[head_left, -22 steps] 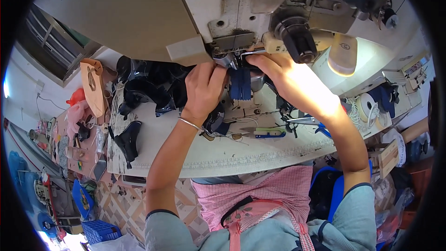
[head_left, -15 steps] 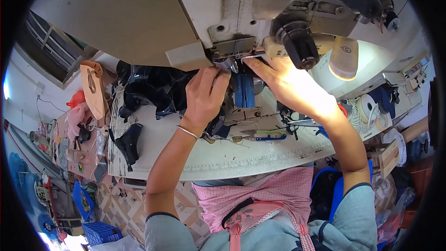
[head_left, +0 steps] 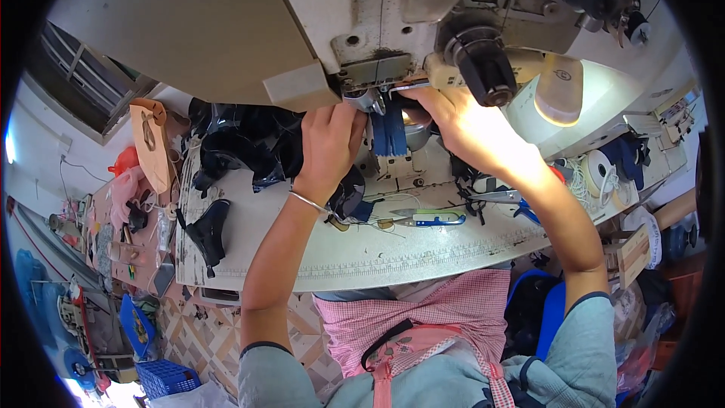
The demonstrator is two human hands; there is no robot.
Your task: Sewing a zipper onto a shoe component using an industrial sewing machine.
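Beneath the head of a sewing machine (head_left: pixel 377 38), a dark-blue fabric strip (head_left: pixel 389 134) hangs toward me, its near end jagged. My left hand (head_left: pixel 330 143), with a bangle on its wrist, is left of the strip, fingers bent together by the round metal part (head_left: pixel 366 100) near the needle. What those fingers pinch is hidden. On the other side, my right hand (head_left: pixel 453 117) reaches under the machine head with its thumb stretched toward the needle area. Glare and the machine hide its other fingers. Small thread snips (head_left: pixel 429 219) lie on the table below the strip.
Shiny black pieces (head_left: pixel 234 143) pile up left of my left hand, with a separate black piece (head_left: pixel 208 234) nearer me. Blue-handled scissors (head_left: pixel 502 198) lie by my right forearm. Cord and a white spool (head_left: pixel 599 175) sit at the right. The table's curved edge (head_left: pixel 362 281) runs before my lap.
The blue strip has shifted away from me, under the machine head, and less of it shows. Both hands have moved slightly away from me too.
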